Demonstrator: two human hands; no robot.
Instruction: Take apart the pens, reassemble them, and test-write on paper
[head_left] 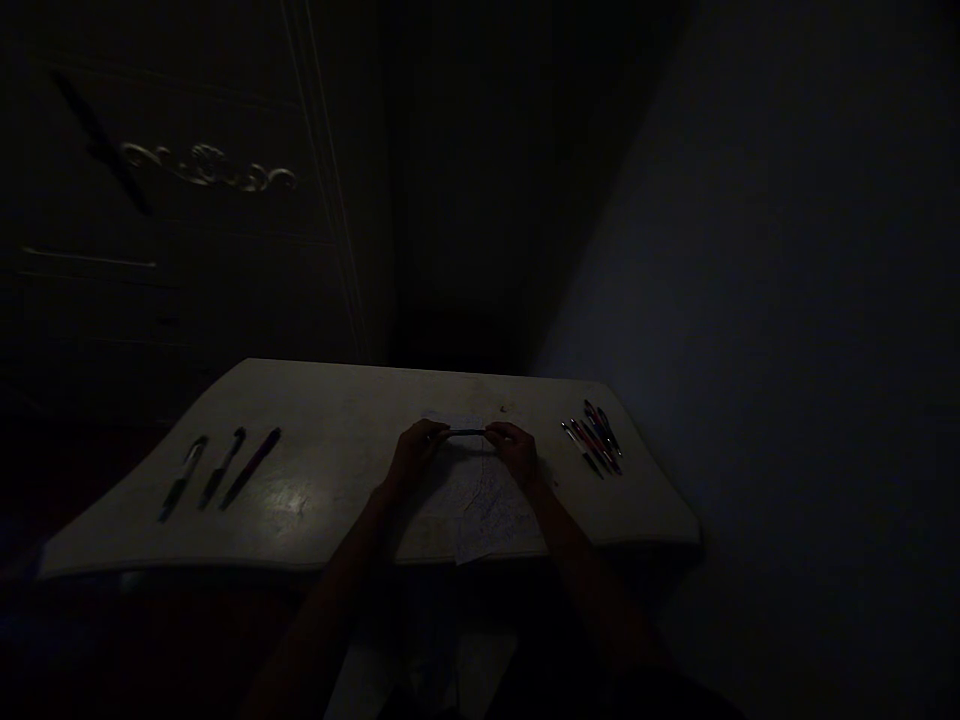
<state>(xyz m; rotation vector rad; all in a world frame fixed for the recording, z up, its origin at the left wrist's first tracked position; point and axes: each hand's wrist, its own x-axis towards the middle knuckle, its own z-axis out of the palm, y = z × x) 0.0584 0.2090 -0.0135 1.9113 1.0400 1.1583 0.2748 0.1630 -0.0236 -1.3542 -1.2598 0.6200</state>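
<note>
Dead centre of the frame, I've got my left hand (415,452) and right hand (514,450) facing each other, fingers pinched together on the two ends of a dark pen (466,432) held level over the paper (486,512). Three pens (223,467) lie side by side on the table (337,420) at centre left. A bunch of pens (594,438) sits just right of my hands.

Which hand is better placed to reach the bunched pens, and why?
Right, probably. The right hand grips the dark pen at the end nearest the bunched pens; the left hand holds the other end, closer to the three spaced pens.
</note>
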